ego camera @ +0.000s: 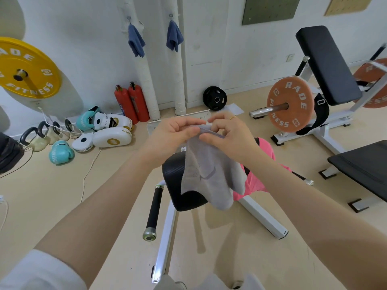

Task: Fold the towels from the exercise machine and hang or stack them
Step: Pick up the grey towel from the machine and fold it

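A grey towel [209, 174] hangs folded in the air above the black seat pad [174, 185] of the exercise machine. My left hand [171, 130] and my right hand [228, 135] both pinch its top edge, close together, near a small white tag. A pink towel [256, 181] lies on the machine behind the grey one, partly hidden by it and my right forearm. Two blue towels [136, 41] [174, 36] hang from hooks on the white wall.
The machine's white frame [263, 218] and black handle [155, 208] stand below my hands. Red fire extinguishers [132, 103], boxing gloves and pads [104, 132] and kettlebells line the wall at left. Benches and an orange weight plate [290, 104] stand at right.
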Demonstrator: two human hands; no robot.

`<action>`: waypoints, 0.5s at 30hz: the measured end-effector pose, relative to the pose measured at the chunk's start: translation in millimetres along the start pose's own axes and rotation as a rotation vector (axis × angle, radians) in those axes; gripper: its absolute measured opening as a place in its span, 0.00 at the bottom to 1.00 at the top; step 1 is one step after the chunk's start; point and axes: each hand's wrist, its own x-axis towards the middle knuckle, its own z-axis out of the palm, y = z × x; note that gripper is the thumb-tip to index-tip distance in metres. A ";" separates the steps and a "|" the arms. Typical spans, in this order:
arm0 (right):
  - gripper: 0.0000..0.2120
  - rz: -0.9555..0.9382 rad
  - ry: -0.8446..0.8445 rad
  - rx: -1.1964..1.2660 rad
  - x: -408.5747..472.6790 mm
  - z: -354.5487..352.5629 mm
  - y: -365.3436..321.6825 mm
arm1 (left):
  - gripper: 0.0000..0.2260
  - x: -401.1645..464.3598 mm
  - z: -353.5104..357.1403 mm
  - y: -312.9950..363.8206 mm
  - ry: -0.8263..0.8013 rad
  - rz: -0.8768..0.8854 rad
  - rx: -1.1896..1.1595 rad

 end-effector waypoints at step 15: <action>0.19 0.125 -0.562 0.236 7.1 -2.3 -5.4 | 0.07 -1.2 -32.1 8.4 0.033 0.017 0.161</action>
